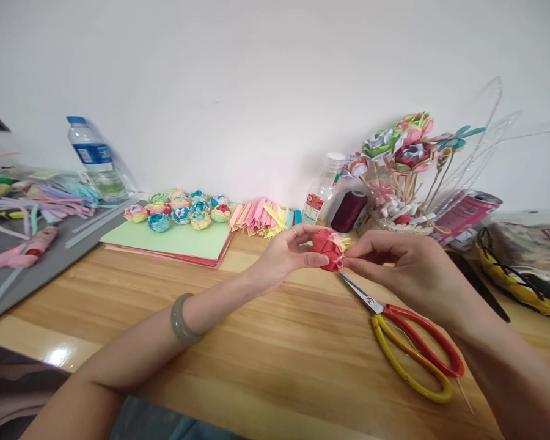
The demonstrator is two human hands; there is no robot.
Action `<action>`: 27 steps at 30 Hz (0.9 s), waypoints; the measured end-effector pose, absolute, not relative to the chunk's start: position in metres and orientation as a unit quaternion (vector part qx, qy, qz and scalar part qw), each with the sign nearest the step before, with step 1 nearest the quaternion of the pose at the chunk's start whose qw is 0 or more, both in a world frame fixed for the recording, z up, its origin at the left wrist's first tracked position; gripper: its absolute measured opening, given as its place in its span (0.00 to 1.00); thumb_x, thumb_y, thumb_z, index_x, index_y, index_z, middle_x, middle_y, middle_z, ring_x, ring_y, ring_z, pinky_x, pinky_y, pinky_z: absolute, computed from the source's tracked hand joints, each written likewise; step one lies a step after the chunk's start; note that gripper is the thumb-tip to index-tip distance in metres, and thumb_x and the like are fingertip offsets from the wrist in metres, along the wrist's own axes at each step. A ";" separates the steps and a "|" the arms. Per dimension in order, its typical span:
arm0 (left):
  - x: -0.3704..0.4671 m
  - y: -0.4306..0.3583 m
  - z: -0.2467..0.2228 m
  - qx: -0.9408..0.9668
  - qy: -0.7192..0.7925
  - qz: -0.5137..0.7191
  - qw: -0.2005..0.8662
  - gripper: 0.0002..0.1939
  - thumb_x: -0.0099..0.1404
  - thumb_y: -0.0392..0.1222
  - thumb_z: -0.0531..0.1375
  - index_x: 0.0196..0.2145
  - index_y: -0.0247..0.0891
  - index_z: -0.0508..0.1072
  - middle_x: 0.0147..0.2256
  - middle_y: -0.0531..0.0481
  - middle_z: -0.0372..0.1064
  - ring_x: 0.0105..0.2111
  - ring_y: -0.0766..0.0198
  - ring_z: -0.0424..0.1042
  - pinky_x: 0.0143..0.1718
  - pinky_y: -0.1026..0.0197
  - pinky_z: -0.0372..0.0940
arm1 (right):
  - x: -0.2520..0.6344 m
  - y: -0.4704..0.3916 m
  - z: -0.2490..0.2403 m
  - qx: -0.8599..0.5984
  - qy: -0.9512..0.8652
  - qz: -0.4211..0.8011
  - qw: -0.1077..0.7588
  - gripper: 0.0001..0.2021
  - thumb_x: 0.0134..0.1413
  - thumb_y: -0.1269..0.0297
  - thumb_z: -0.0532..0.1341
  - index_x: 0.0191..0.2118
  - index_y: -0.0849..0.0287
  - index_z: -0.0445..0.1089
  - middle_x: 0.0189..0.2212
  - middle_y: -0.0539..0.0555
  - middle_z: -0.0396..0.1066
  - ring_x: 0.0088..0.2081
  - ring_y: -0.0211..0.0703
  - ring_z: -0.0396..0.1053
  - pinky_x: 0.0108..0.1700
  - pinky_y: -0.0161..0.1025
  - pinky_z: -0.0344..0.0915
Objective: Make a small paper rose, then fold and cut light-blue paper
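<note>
A red and pink paper flower (329, 249) with yellow tips on its right side is held above the wooden table. My left hand (297, 247) grips its left side between thumb and fingers. On the right, my right hand (385, 253) pinches the flower's yellow edge. Scissors (394, 324) with one red and one yellow handle lie just below my right hand, blades pointing towards the flower. Folded paper strips (261, 217) in pink, orange and yellow lie behind my left hand.
Several finished paper flowers (181, 215) rest on green paper (165, 244). A water bottle (96, 160) stands back left, near a grey board (41, 275). Behind my hands are a clear bottle (321, 189), dark thread (349, 211) and a flower arrangement (407, 153). Another person's hand (22, 255) is far left.
</note>
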State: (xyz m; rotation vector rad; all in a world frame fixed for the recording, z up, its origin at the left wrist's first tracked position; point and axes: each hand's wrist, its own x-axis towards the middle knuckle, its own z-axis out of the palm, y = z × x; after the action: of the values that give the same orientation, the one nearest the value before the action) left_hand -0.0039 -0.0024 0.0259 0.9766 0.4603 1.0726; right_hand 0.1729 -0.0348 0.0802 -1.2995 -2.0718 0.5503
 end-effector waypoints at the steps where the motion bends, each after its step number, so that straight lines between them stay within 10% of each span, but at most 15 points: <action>1: -0.004 -0.002 0.026 0.447 0.209 0.487 0.721 0.22 0.39 0.37 0.72 0.34 0.37 0.73 0.38 0.51 0.70 0.38 0.64 0.69 0.44 0.58 0.62 | 0.172 -0.035 0.080 -0.494 -0.782 0.216 0.313 0.11 0.48 0.56 0.62 0.24 0.58 0.71 0.21 0.51 0.71 0.23 0.37 0.64 0.24 0.34 0.59; 18: -0.005 0.000 0.026 0.448 0.197 0.511 0.707 0.21 0.41 0.38 0.71 0.34 0.37 0.71 0.35 0.54 0.69 0.34 0.69 0.68 0.41 0.60 0.62 | 0.168 -0.040 0.082 -0.415 -0.845 0.043 0.334 0.07 0.53 0.67 0.59 0.27 0.60 0.72 0.22 0.50 0.69 0.23 0.34 0.64 0.23 0.32 0.59; 27: 0.000 -0.005 0.024 0.419 0.213 0.523 0.711 0.22 0.41 0.41 0.71 0.34 0.37 0.70 0.35 0.52 0.68 0.35 0.67 0.68 0.39 0.60 0.63 | 0.165 -0.039 0.058 -0.366 -0.787 -0.394 0.303 0.01 0.47 0.72 0.61 0.27 0.62 0.70 0.23 0.53 0.72 0.25 0.40 0.68 0.25 0.36 0.60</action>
State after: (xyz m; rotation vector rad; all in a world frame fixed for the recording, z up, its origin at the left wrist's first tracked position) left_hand -0.0001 -0.0048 0.0244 0.9302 0.4728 1.1607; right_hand 0.1647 -0.0392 0.0578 -0.9705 -2.0860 -1.0446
